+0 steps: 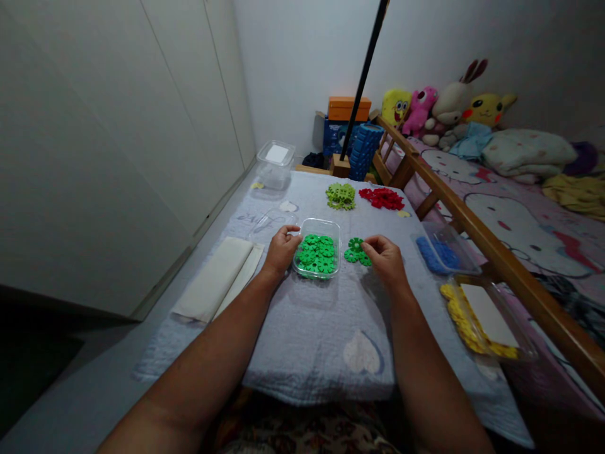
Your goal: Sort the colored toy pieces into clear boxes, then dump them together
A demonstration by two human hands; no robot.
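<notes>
A clear plastic container [319, 225] filled with green snowflake-shaped plastic discs [316, 253] stands in the middle of the cloth-covered table. My left hand [282, 248] holds its left side, fingers curled at the rim. To the right of the container, my right hand [387, 260] pinches a green snowflake disc [355, 243] between thumb and fingertips. Just under it, a few more green discs [350, 255] lie on the cloth, partly hidden by the fingers. What looks like a clear lid [271, 221] rests flat behind my left hand.
Light green pieces [341, 196] and red pieces [384, 198] are heaped at the back. Along the right edge stand containers of blue pieces [437, 253] and yellow pieces [466, 321], beside a wooden bed rail [454, 195]. Folded cream fabric [215, 277] lies left; an empty-looking clear container [275, 165] stands back left.
</notes>
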